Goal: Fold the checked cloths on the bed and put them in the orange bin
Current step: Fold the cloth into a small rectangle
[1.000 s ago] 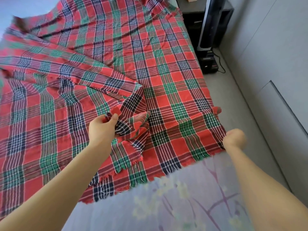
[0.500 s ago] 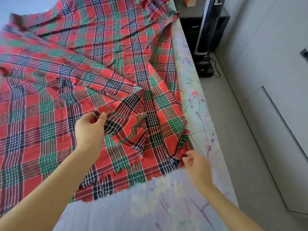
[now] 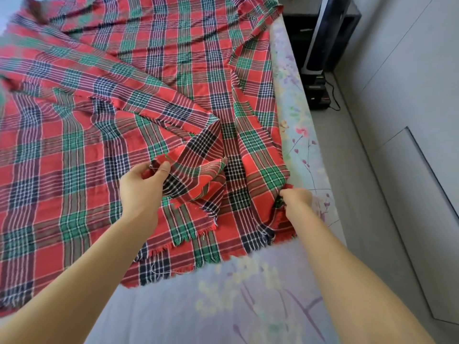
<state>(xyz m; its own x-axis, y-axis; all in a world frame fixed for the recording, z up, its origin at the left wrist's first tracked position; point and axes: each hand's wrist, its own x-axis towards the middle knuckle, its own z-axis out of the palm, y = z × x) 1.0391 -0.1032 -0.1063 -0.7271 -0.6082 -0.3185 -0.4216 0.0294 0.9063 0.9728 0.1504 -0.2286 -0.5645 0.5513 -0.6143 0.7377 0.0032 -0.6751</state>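
At the edge of the bed (image 3: 295,115), I am pinching checked cloth (image 3: 173,108) in my left hand (image 3: 141,187) and right hand (image 3: 296,198), readying a fold.

The checked cloth (image 3: 99,145) runs off the left edge.

Checked cloth (image 3: 74,150): thin woven fabric, matt and finely crinkled, with loose frayed threads along its near edge. Bed sheet (image 3: 173,314) beneath it: smoother matt cloth with a soft printed flower pattern. Far right: the black upright unit (image 3: 325,33) has a glossy, plastic-looking casing, while the grey floor (image 3: 360,182) and the wall panels (image 3: 409,83) look smooth and matt.
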